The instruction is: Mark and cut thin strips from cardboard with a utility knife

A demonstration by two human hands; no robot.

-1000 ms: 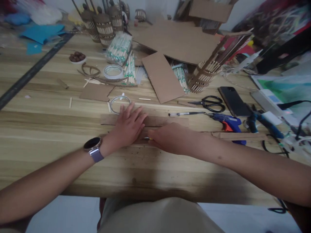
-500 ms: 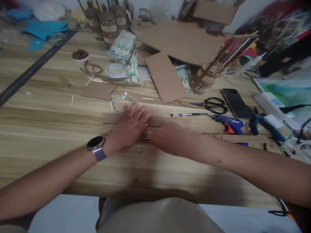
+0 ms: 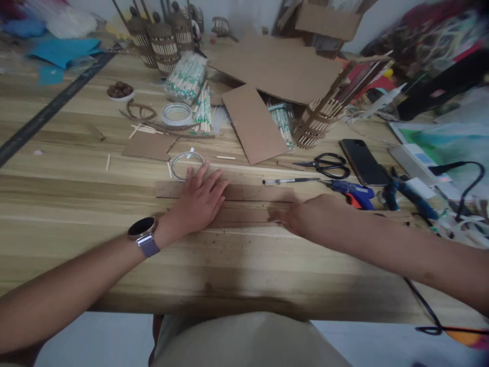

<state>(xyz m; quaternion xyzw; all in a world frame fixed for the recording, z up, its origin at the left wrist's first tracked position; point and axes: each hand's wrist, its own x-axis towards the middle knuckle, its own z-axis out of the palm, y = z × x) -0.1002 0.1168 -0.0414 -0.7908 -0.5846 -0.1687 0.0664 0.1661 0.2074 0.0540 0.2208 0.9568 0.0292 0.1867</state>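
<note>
My left hand (image 3: 197, 200) lies flat with its fingers spread, pressing down on a long brown cardboard strip (image 3: 260, 193). A second cardboard strip (image 3: 244, 213) runs alongside the first, nearer to me, with a dark line along it. At its right end my right hand (image 3: 307, 215) is closed, fingertips low against the cardboard. A small pale bit shows at those fingertips, but what they grip is mostly hidden. Just beyond my left fingers lies a ring of tape (image 3: 187, 164). A pen (image 3: 290, 181) rests behind the strips.
Black-handled scissors (image 3: 330, 165), a phone (image 3: 362, 162) and a blue glue gun (image 3: 353, 192) lie to the right. Farther back are cardboard sheets (image 3: 255, 125), bundled sticks (image 3: 187, 76), a stick-built holder (image 3: 315, 122) and a bowl of brown balls (image 3: 120, 90).
My right hand has slid to the right along the near strip, away from my left hand, uncovering more cardboard. My left hand stays pressed on the strip. The view has shifted slightly.
</note>
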